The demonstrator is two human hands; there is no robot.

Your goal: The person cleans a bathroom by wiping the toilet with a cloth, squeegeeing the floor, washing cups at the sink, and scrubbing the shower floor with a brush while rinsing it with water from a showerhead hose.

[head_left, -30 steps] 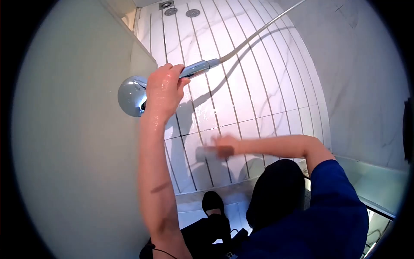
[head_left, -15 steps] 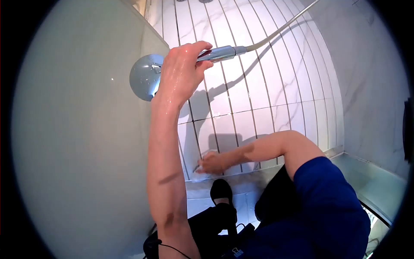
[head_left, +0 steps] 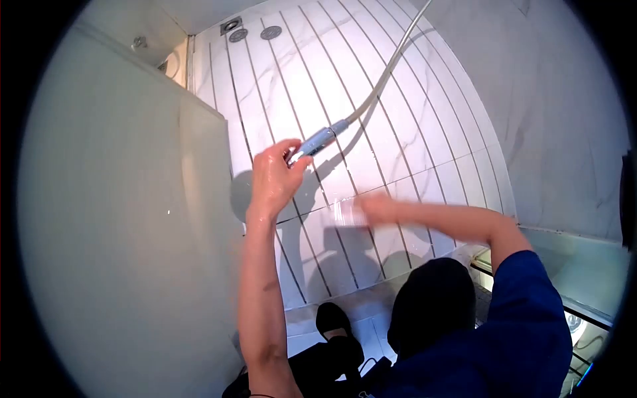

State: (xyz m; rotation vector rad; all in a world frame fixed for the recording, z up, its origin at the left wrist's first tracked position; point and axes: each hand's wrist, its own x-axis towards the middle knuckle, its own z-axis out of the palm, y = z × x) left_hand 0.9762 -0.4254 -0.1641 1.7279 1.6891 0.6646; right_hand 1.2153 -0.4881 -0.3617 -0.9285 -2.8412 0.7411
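Observation:
My left hand (head_left: 273, 179) is closed around a chrome hand shower (head_left: 320, 140), gripping its handle above the tiled floor. A pale hose (head_left: 379, 86) runs from the handle up to the top right. The spray head is mostly hidden by my hand, and a rounded grey shape beside it may be head or shadow. My right hand (head_left: 378, 209) is smeared by motion over the floor (head_left: 398, 146). Its fingers seem closed on a pale, partly see-through item (head_left: 346, 212) whose kind I cannot make out. Wet skin glistens on my left hand.
A frosted glass panel (head_left: 133, 212) stands along the left. Round drain covers (head_left: 271, 32) sit at the far end of the grooved white floor. A marbled wall (head_left: 551, 113) rises on the right. A raised sill (head_left: 298, 314) runs before my black shoe (head_left: 332, 318).
My right hand has risen from near the sill, moving up and right with the pale item. The view has shifted, and the hand shower now appears lower and tilted, still in my left hand.

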